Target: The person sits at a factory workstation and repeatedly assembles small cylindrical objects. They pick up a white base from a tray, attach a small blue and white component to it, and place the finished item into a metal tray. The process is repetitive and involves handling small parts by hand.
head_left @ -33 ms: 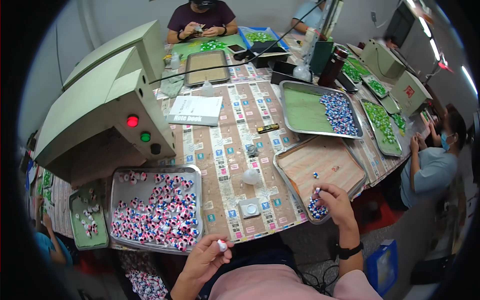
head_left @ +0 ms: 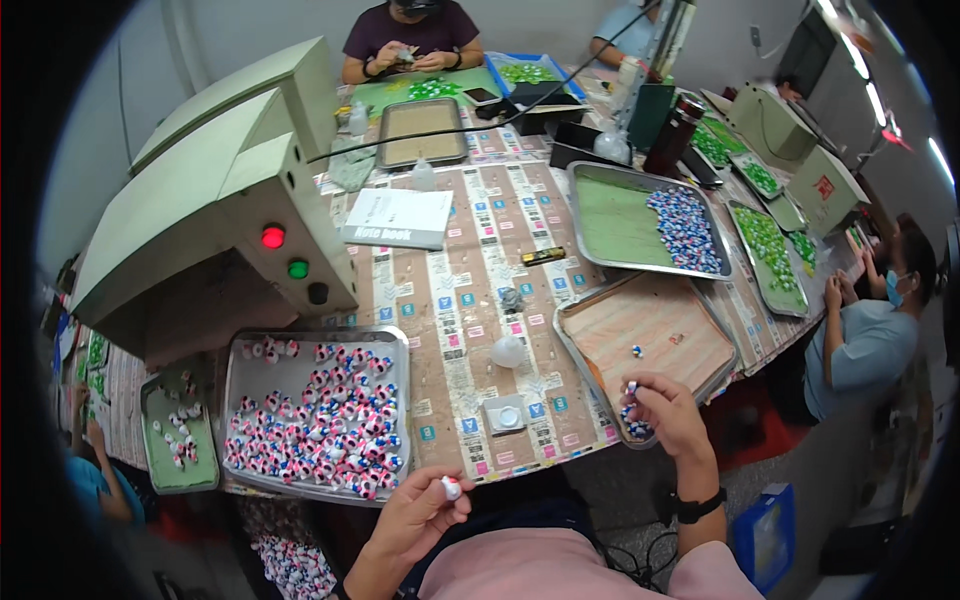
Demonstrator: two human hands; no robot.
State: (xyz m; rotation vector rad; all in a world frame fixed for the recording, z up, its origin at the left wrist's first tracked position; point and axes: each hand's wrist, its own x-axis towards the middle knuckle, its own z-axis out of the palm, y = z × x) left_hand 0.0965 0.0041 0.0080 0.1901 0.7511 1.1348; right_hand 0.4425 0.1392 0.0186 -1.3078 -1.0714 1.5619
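Note:
Near the table's front edge, my left hand [head_left: 418, 515] is closed, pinching a small white-and-red piece [head_left: 451, 488] between thumb and fingertips. My right hand [head_left: 668, 412] is over the near corner of a paper-lined tray [head_left: 650, 320]. Its thumb and finger grip a small blue-and-white piece [head_left: 631, 388]. Below those fingers lies a pile of like pieces [head_left: 638, 428], partly hidden by the hand, and one loose piece [head_left: 637, 351] sits farther up the lining. Left of my left hand, a metal tray [head_left: 403, 400] holds many pink, white and blue pieces [head_left: 320, 425].
A beige machine [head_left: 215, 230] with red and green lights stands at left. A green-lined tray [head_left: 610, 215], notebook [head_left: 398, 218], battery [head_left: 543, 256], round translucent bottle [head_left: 508, 350] and small white dish [head_left: 506, 415] occupy the table. Co-workers sit across [head_left: 410, 40] and at right [head_left: 870, 330].
The whole view has shifted slightly, so the table appears a little to the right. My right hand has dipped slightly toward the pile. Both hands keep their pieces.

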